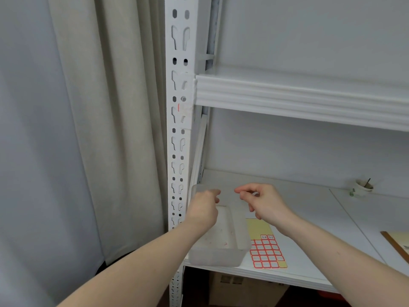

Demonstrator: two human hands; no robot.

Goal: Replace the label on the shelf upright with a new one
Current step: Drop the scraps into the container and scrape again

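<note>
The white slotted shelf upright (180,120) carries torn whitish label residue (184,110) with a thin red sliver, just below the upper shelf beam. A sheet of red-bordered labels (266,251) on yellow backing lies on the lower shelf. Both hands hover over a translucent plastic tray (218,254) at the shelf's left end. My left hand (204,207) has its fingers curled and its fingertips drawn together. My right hand (263,201) has thumb and forefinger pinched, pointing left toward the other hand. Nothing shows between either hand's fingertips.
A beige curtain (106,129) hangs left of the upright. The upper shelf beam (298,98) runs across above the hands. A small white cup (363,187) with a stick stands at the back right, and a wood-edged board (396,242) lies at the right edge.
</note>
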